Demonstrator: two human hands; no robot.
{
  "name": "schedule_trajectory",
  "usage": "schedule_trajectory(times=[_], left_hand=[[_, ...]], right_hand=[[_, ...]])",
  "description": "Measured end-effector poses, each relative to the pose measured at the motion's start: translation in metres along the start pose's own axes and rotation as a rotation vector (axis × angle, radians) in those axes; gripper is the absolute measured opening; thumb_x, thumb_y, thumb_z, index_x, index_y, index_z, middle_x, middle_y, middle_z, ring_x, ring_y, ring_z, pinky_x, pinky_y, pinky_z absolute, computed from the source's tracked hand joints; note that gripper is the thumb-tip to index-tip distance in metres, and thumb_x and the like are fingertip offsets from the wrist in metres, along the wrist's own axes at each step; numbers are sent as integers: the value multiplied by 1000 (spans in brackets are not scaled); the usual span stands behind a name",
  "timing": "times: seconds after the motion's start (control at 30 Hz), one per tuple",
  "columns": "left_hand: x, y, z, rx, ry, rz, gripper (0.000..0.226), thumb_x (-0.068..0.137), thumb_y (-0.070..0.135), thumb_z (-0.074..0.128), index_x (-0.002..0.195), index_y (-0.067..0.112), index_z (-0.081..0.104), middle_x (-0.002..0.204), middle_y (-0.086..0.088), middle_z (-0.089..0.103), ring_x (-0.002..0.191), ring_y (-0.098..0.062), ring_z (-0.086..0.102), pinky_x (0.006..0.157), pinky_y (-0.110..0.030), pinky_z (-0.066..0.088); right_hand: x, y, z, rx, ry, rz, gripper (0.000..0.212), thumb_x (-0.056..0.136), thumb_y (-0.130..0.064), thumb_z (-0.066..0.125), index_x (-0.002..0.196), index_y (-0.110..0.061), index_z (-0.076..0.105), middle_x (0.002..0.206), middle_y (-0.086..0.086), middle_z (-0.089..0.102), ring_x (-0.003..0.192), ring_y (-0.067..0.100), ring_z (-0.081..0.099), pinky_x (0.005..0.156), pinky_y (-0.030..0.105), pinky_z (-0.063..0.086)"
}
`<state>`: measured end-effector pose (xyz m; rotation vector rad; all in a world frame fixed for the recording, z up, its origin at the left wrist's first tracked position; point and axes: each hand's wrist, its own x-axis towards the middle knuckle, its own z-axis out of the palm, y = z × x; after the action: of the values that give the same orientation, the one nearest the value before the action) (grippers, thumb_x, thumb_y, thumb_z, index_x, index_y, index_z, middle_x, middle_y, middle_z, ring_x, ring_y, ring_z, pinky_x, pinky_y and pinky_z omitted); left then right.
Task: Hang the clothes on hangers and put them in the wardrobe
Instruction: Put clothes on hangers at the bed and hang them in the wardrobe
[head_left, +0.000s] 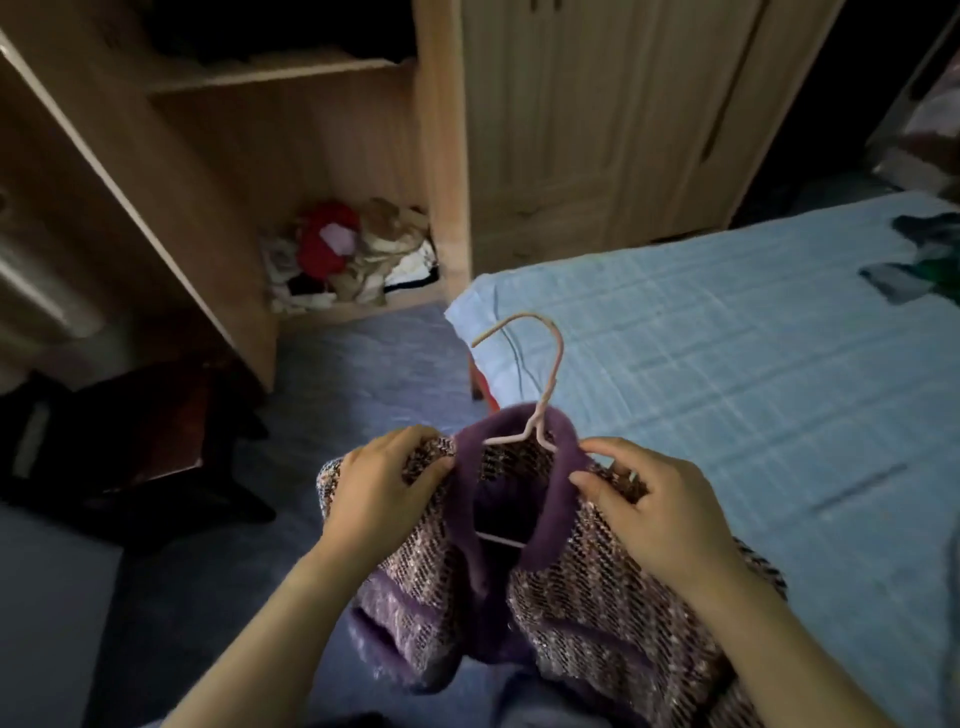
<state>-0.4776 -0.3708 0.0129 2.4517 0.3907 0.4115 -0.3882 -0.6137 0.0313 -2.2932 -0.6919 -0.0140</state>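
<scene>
1. A woven purple-and-pink tweed jacket with a fuzzy purple collar (587, 597) sits low in the view, at six o'clock. It is draped on a thin pale pink hanger (555, 375) whose hook rises toward twelve.
2. The left hand (382, 486) grips the jacket's shoulder at nine o'clock of the collar; the right hand (654, 512) pinches the other shoulder at three.
3. A bed with a light blue quilted cover (727, 338) lies at two o'clock, with dark crumpled garments (924, 265) near its far edge.
4. An open light wooden wardrobe (441, 156) stands at eleven o'clock, with a heap of red and beige clothes (353, 254) on its bottom shelf.

No writing is readable on the jacket (587, 597) or wardrobe (441, 156) (the blur may hide some).
</scene>
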Motion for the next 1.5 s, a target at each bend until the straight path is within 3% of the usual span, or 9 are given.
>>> schedule_trajectory(times=[0.2,0.27,0.57,0.73,0.87,1.0,1.1,1.27,1.5], left_hand=[[152,-59,-49,74,80,-84,44,77,59,44,97,25,64,91,5,68,87,-23,64,81,-44,49],[193,-78,-67,88,132,-104,44,77,58,45,96,24,64,91,6,68,87,-24,64,82,-45,49],[395,-192,-151,119,328,-142,37,81,52,52,101,23,65,92,7,66,89,-21,63,79,-39,49],[540,-246,-224,136,393,-58,38,82,55,49,103,26,63,96,8,66,92,-19,62,81,-38,48],[653,-278,-287,180,470,22,46,80,63,38,103,31,60,97,11,65,94,-17,61,82,-44,48],[766,-297,-348,221,564,107,52,79,63,37,107,26,61,105,7,65,101,-20,60,86,-45,47],[851,-308,-396,231,617,149,46,82,60,41,109,28,60,105,10,63,103,-17,58,88,-45,46],[994,-326,-474,292,750,268,50,81,63,36,109,29,59,103,10,62,103,-17,58,88,-46,46],[1172,-356,-588,437,929,319,51,89,62,32,121,28,54,114,1,56,108,-22,52,90,-44,46]], right_hand=[[188,-25,50,139,-67,-132,37,79,-51,57,108,-30,67,86,-24,64,71,-6,57,62,4,39],[241,-39,70,176,-82,-185,36,81,-48,57,109,-28,67,98,-20,66,83,-1,60,68,15,47],[502,-122,164,197,-66,-382,27,81,-33,68,106,-24,69,101,-11,70,90,4,63,75,20,48],[662,-187,197,192,38,-489,27,83,-37,66,107,-26,68,104,-12,70,94,8,64,79,28,51],[784,-238,214,272,82,-472,25,82,-42,67,106,-37,63,96,-28,65,93,4,64,81,29,51],[898,-291,215,257,181,-531,24,82,-44,65,105,-40,63,77,-26,63,65,-6,59,57,11,40],[984,-331,211,241,288,-574,26,81,-46,64,105,-38,66,65,-22,59,42,0,49,43,11,30],[1124,-402,207,211,472,-693,27,81,-45,64,106,-38,67,95,-17,70,55,2,57,57,25,45],[1310,-506,201,178,693,-712,22,80,-46,66,102,-40,69,87,-14,72,59,9,59,58,23,41]])
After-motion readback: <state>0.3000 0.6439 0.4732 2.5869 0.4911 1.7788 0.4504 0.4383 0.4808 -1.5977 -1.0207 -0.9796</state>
